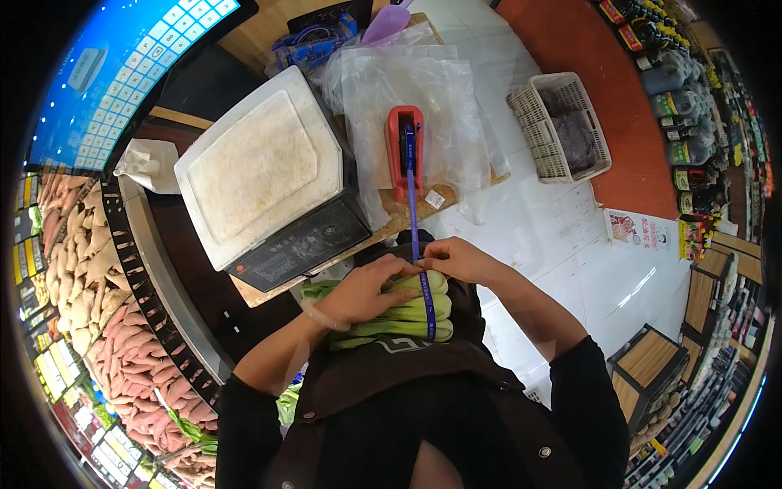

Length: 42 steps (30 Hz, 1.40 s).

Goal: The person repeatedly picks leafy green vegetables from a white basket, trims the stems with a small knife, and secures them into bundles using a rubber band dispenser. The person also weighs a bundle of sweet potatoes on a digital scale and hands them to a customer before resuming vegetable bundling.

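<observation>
A bundle of green leafy vegetables with pale stalks (427, 305) lies against my apron at the front of my body. A purple printed tape (414, 226) runs from a red tape dispenser (397, 156) on the counter down and around the stalks. My left hand (372, 287) rests over the bundle, its fingers holding the stalks and meeting the tape. My right hand (449, 257) pinches the tape at the upper edge of the bundle, its fingertips close to those of my left hand. The underside of the bundle is hidden.
A scale with a white top (263, 177) stands left of the dispenser. Clear plastic bags (421, 79) and a purple scoop (388, 25) lie beyond. A touchscreen (134, 73) is at upper left, root vegetables (134, 367) at left. A white plastic basket (565, 128) stands on the right.
</observation>
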### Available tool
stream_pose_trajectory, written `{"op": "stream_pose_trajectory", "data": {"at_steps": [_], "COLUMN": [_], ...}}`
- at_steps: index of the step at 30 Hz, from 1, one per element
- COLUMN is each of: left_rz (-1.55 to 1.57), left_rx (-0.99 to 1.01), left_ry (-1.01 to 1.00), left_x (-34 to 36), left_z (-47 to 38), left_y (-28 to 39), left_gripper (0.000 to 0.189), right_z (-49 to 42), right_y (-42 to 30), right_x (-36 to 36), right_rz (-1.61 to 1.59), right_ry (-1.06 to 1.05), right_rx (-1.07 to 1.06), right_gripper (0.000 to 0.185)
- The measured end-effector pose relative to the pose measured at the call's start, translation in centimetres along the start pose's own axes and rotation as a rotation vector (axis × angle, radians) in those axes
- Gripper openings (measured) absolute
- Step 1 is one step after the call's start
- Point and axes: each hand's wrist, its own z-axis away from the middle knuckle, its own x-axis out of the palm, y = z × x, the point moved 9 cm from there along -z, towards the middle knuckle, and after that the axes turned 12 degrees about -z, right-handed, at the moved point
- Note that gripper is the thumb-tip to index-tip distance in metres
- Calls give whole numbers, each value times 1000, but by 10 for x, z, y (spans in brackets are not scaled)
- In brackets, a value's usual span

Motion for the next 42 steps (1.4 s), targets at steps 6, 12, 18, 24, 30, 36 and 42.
{"op": "stream_pose_trajectory", "data": {"at_steps": [6, 12, 18, 24, 30, 36, 42], "left_rz": [302, 445, 456, 590, 635, 892, 1018], "left_rx": [-152, -189, -176, -198, -247, -288, -232], "left_ry": [-239, -262, -193, -115, 55, 375, 947], "left_x": [32, 44, 45, 52, 55, 82, 100], "left_z": [-21, -27, -33, -30, -10, 41, 142], "left_y": [-45, -60, -61, -58, -66, -103, -112], "left_gripper": [38, 39, 39, 36, 33, 30, 17], "right_z": [-38, -96, -79, 31, 115, 111, 89], "right_y": [-19, -18, -45, -113, -100, -76, -101], "right_x": [-84, -87, -76, -10, 85, 99, 127], "right_rz": [418, 324, 607, 280, 941, 1130, 785], "right_ry": [590, 455, 588, 208, -195, -439, -614], "right_rx": [-236, -407, -394, -632, -898, -1242, -1228], "right_gripper": [76, 54, 44, 29, 25, 28, 33]}}
